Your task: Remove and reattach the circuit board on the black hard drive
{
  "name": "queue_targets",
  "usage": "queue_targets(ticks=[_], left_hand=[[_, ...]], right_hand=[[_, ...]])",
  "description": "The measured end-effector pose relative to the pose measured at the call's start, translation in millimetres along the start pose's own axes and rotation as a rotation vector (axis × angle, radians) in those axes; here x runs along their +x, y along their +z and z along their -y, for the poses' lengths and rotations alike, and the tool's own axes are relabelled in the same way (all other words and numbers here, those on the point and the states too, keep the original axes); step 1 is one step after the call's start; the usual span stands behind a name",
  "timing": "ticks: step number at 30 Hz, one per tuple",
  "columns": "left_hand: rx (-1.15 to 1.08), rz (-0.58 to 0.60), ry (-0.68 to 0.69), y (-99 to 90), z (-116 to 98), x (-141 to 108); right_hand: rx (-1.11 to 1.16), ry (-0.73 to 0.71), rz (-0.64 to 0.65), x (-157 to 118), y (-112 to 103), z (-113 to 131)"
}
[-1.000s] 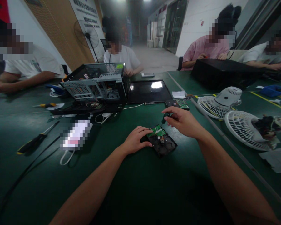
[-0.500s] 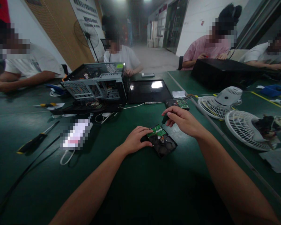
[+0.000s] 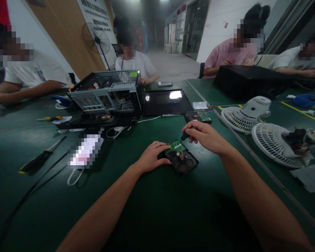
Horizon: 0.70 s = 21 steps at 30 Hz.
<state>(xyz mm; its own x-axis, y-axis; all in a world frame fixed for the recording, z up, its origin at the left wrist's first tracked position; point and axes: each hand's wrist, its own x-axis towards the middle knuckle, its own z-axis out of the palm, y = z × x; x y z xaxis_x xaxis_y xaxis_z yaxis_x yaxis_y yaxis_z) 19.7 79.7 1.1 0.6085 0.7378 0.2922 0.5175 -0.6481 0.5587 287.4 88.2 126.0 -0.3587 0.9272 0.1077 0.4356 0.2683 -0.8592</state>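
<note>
A hard drive (image 3: 184, 161) lies on the green table with its green circuit board showing at the upper end. My left hand (image 3: 153, 156) grips its left edge, fingers on top near the board and thumb at the side. Above the drive's far end, my right hand (image 3: 201, 135) is closed on a small dark-handled screwdriver (image 3: 184, 135); its tip is at the board's upper corner, too small to tell whether it touches. Behind my right hand lies a second hard drive (image 3: 199, 116).
An open computer case (image 3: 105, 99) and a flat black panel (image 3: 168, 102) stand beyond. At left are a phone (image 3: 85, 150) and a yellow-black screwdriver (image 3: 36, 161). White fan parts (image 3: 275, 145) lie right. Several people sit around the table.
My right hand has shifted slightly down, bringing the small screwdriver a little lower over the drive's corner. My left hand and the drive have hardly moved.
</note>
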Motion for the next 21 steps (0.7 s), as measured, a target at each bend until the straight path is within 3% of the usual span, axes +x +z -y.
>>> queue_targets(ticks=[6, 16, 21], left_hand=[[0.0, 0.01, -0.002, -0.5, -0.3, 0.2], [0.003, 0.006, -0.011, -1.2, -2.2, 0.1], [0.005, 0.008, -0.005, -2.3, -2.7, 0.0]], right_hand=[[0.298, 0.082, 0.02, 6.7, 4.2, -9.3], [0.658, 0.181, -0.06, 13.9, 8.2, -23.6], [0.695, 0.194, -0.037, 13.9, 9.6, -21.4]])
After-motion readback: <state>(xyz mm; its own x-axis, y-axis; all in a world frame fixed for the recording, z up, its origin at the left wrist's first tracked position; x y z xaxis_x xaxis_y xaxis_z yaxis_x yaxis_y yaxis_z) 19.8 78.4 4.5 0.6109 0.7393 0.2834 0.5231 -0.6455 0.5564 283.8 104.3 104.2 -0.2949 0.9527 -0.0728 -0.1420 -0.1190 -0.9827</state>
